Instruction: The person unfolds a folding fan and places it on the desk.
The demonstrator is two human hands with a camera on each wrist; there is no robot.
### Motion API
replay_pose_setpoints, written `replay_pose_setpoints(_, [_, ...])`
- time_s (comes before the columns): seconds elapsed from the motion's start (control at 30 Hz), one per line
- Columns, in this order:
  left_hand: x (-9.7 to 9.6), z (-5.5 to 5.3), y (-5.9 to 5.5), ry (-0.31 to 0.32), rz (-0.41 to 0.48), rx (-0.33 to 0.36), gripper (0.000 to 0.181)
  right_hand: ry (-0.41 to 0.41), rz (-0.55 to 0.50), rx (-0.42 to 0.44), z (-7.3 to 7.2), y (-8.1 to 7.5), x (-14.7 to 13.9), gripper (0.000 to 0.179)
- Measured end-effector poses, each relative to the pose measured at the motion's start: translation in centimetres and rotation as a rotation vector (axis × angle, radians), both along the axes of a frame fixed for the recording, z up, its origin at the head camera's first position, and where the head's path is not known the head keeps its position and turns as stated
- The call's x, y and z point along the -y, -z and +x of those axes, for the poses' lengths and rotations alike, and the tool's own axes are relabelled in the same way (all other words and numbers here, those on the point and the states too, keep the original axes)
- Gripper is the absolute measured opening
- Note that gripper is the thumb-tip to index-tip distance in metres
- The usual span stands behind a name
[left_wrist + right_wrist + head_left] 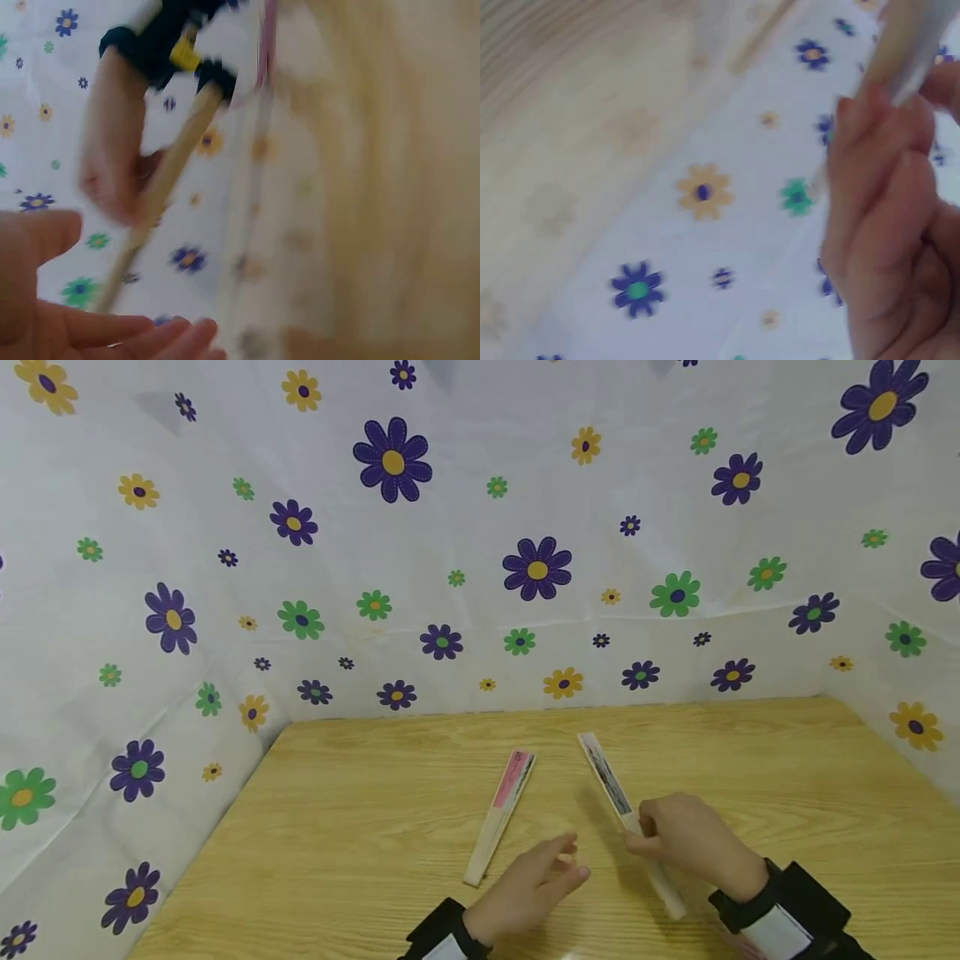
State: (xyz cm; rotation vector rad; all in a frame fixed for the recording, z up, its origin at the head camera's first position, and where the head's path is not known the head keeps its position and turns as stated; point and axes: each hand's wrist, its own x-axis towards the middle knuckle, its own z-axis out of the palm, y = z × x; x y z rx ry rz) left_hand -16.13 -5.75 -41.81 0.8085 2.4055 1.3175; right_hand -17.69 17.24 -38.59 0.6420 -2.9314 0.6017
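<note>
- Head view: the tabletop has its far, left and right edges lying against flowered cloth; its near side runs out of frame at the bottom.
- Wide stretches of wood lie left of the pink-marked folded fan and to the right beyond the right hand; a narrower gap separates that fan from the dark-patterned folded fan.
- Pale yellowish wood grain covers the surface; the white cloth, printed with purple, yellow and green flowers, rises behind it and at both sides.
- On the wood, the pink-marked fan lies aslant, its lower end just beside the left hand.
- Right fingers and thumb pinch the dark-patterned fan around its middle; it slants, far end toward the left. Whether its near end touches the wood, I cannot tell.
- Left fingers are loosely spread, thumb well apart, and hold nothing; they reach toward the gap between the two fans.
- Both wrists wear black straps; the wrist views are blurred.
</note>
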Motion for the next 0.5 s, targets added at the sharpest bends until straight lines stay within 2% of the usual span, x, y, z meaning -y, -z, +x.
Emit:
replay_pose_setpoints(0.03, [-0.3,0.3,0.4,-0.003,0.075,0.082,0.048,-0.029,-0.028,-0.039,0.3,-0.2,0.3,0.027])
replay_pose_setpoints(0.1, [-0.8,0.7,0.9,-0.014,0.203,0.19,0.04,-0.06,-0.076,-0.089,1.0,-0.6,1.2,0.029])
replay_pose_setpoints(0.2, [-1.2,0.9,1.3,-0.037,0.346,0.262,0.036,-0.087,-0.097,-0.146,2.2,-0.8,2.4,0.032])
replay_pose_setpoints(0.4, [-1.8,0.7,1.1,-0.132,0.488,0.28,0.03,-0.088,-0.026,-0.289,3.7,-0.1,3.8,0.036])
replay_pose_setpoints(0.47, [-1.9,0.6,1.0,-0.149,0.511,0.276,0.029,-0.073,-0.007,-0.303,4.1,0.0,4.0,0.037])
replay_pose_setpoints(0.5, [-1.9,0.6,0.9,-0.155,0.51,0.265,0.03,-0.059,-0.004,-0.284,4.2,-0.1,4.0,0.037])
